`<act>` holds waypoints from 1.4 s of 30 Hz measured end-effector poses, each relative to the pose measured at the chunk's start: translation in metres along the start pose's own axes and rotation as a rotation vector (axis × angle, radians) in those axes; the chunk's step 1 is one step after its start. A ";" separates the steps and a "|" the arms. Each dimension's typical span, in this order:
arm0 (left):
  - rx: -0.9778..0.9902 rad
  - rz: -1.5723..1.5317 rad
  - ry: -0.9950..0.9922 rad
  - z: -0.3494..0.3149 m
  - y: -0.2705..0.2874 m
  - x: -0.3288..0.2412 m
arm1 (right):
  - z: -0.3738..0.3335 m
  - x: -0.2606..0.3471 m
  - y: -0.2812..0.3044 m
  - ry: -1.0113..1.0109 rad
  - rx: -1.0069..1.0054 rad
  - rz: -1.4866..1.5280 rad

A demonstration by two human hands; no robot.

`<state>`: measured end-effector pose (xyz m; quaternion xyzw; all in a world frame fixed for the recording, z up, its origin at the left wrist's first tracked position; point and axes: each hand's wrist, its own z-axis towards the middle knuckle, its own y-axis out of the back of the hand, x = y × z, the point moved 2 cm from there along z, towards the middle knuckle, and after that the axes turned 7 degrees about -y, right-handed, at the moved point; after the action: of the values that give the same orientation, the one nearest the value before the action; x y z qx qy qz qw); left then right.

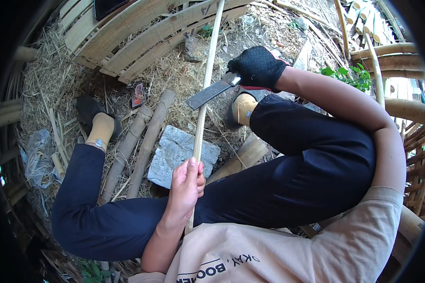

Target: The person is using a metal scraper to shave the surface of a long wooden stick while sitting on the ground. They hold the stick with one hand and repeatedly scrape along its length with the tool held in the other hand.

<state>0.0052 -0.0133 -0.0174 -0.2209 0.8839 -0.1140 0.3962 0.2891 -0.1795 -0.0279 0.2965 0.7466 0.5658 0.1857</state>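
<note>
My bare left hand [186,185] is wrapped round the lower part of a long, pale bamboo strip [204,115], thumb lying along it. The strip runs from my lap up past the top edge of the view. Gloved in black with red trim, my right hand [257,67] grips a knife with a broad, squared metal blade [214,94]; the fingers hide its handle. The blade lies across the strip above my left hand and seems to touch it. Below the blade, a grey stone block [179,155] sits on the ground behind the strip.
Two bamboo poles [148,137] lie left of the stone, between my legs. A slatted wooden panel [151,35] stands at the far side. Clear plastic [38,158] lies at the left on straw-strewn ground. Cut bamboo pieces [366,21] are stacked far right, near bamboo rails [408,109].
</note>
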 end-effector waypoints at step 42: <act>-0.033 0.064 -0.049 -0.001 0.002 0.003 | -0.009 0.035 0.017 -0.025 0.157 0.063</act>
<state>0.0019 -0.0137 -0.0195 -0.2018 0.8822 -0.0813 0.4176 0.2611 -0.1605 -0.0071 0.3407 0.7765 0.5074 0.1533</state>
